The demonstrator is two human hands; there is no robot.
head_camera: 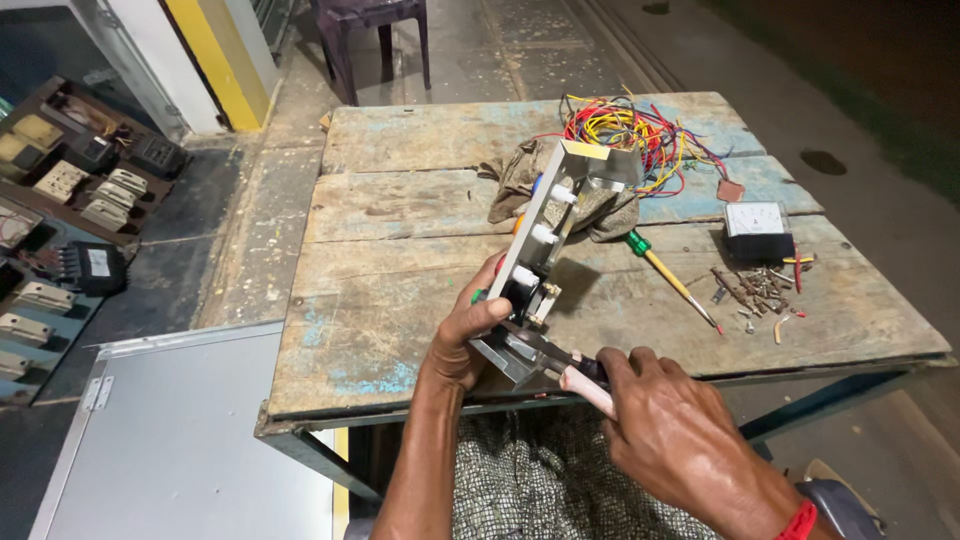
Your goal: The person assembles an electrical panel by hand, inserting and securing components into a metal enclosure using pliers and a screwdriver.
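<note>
Left hand [462,335] is gripping, fingers curled tight, the lower end of a long grey metal panel with white knobs [540,235], tilted over the worn wooden table [400,250]. Right hand [665,425], at four o'clock, is closing around pink-handled pliers [560,368] biting the panel's base; a yellow screwdriver with green collar [668,275] is lying at two o'clock.

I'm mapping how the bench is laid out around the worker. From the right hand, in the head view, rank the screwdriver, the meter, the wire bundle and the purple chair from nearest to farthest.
From the right hand:
1. Screwdriver, just beyond it on the table, slightly right.
2. Meter, farther right, near the table's right side.
3. Wire bundle, at the table's far edge.
4. Purple chair, on the floor beyond the table, to the left.
</note>
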